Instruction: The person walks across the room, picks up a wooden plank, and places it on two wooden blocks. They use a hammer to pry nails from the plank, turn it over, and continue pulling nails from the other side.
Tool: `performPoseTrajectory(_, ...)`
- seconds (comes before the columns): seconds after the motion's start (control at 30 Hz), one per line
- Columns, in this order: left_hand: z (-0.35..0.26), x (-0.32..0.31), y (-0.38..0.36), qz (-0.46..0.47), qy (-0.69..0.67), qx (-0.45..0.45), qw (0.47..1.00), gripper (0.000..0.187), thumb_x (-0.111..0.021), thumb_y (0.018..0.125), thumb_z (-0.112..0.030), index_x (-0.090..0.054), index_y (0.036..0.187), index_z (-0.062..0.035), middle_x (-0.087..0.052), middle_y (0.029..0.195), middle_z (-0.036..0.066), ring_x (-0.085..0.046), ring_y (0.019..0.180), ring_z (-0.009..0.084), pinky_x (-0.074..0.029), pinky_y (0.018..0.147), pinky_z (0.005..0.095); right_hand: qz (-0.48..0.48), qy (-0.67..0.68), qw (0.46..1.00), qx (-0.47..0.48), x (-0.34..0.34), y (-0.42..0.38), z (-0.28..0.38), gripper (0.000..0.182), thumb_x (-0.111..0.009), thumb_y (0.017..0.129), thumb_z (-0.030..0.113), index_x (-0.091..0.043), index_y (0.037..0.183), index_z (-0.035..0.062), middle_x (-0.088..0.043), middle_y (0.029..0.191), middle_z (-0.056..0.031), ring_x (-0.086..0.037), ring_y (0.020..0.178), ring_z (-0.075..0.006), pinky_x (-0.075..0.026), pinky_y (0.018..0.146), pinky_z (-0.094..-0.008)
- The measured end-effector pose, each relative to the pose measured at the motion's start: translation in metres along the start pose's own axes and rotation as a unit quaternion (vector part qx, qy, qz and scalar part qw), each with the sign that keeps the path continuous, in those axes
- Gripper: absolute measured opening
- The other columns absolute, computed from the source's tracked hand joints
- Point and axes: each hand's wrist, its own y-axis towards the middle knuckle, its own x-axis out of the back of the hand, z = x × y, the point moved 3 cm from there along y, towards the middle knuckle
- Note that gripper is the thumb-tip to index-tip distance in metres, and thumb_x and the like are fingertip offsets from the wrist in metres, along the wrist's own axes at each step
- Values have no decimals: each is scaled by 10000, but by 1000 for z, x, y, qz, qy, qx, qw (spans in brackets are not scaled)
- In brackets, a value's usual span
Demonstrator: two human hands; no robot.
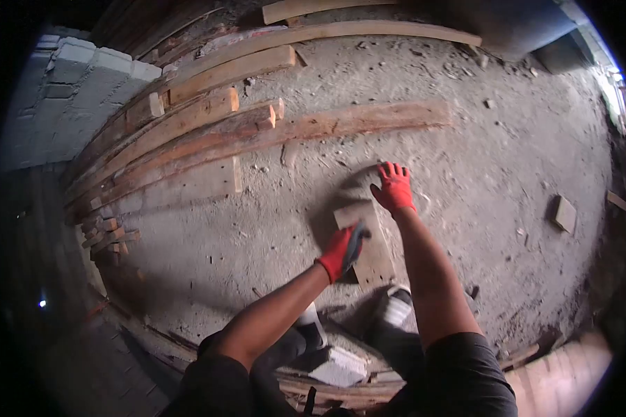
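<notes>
A short wooden board [374, 260] lies on the dusty ground just in front of my feet. Over it is my left hand [344, 251], in a red glove with a grey palm side; its fingers are bent together, and I cannot tell what is in them. My right hand [394, 186], also in a red glove, reaches past the far end of the board. Its fingers are spread, with nothing held, and dusty ground surrounds it.
Long timber beams [313, 125] lie at the far left. White blocks [90, 62] form a wall behind them. Small wood pieces [108, 236] are heaped at left. A loose block [565, 213] sits at right; a white chunk [339, 367] lies near my legs.
</notes>
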Motion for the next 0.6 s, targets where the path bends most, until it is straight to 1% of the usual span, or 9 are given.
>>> performPoseTrajectory(0.03,45,3,-25,-5,188,-119,975,258,-552,943,-358,-615,876,-116,-506,623,-12,-469,506,127,-410,459,335,23,-17,999,-41,19,-16,12,558,-682,776,417,-540,1235,132,-539,1208,-113,-476,1163,-326,-336,999,-511)
performPoseTrajectory(0.1,27,-35,-109,-38,121,241,962,354,-484,960,-387,-637,886,-76,-554,695,13,-498,601,150,-422,533,326,36,-9,994,-105,56,-52,36,497,-667,798,427,-550,1175,126,-572,1119,-118,-534,1064,-334,-397,920,-503)
performPoseTrajectory(0.27,61,-54,-271,-25,261,152,953,466,-531,910,-474,-682,761,-59,-628,667,89,-580,603,237,-418,556,381,160,297,919,-202,127,-243,79,351,-594,890,393,-628,1051,83,-644,1051,-236,-623,976,-422,-501,818,-495)
performPoseTrajectory(0.3,87,-40,-294,-96,363,154,914,528,-537,907,-509,-694,829,-11,-682,820,212,-656,763,372,-473,651,440,170,274,921,-217,160,-284,88,334,-582,906,371,-638,1017,61,-649,1013,-234,-621,980,-414,-497,816,-488)
performPoseTrajectory(0.33,60,-50,-331,-83,299,237,921,561,-547,900,-530,-683,889,14,-646,910,286,-626,921,450,-490,724,470,115,308,921,-210,181,-331,92,338,-565,921,357,-630,1033,45,-654,986,-234,-619,981,-411,-494,820,-470)
performPoseTrajectory(0.4,-19,-80,-394,-14,493,25,869,518,-556,896,-516,-693,912,-17,-650,852,270,-629,863,451,-491,706,477,162,293,899,-281,256,-408,99,353,-564,921,359,-637,995,21,-651,939,-233,-627,908,-409,-492,764,-445)
performPoseTrajectory(0.43,-60,-91,-420,62,603,34,794,478,-565,881,-516,-707,915,-61,-666,900,237,-641,872,425,-499,733,480,118,315,887,-315,293,-443,101,355,-568,919,357,-647,990,18,-651,908,-237,-626,889,-418,-494,757,-438)
performPoseTrajectory(0.5,-138,-104,-464,98,657,19,748,471,-572,859,-535,-711,947,-94,-674,993,199,-643,941,392,-505,821,465,120,357,827,-418,355,-514,99,384,-560,916,382,-676,981,23,-710,891,-158,-689,828,-280,-517,748,-383)
performPoseTrajectory(0.6,-263,-121,-520,75,739,12,670,513,-569,847,-550,-706,967,-70,-674,1023,202,-638,989,381,-498,869,450,100,388,786,-471,476,-562,112,438,-539,881,444,-676,889,28,-680,840,-199,-663,806,-345,-491,711,-425)
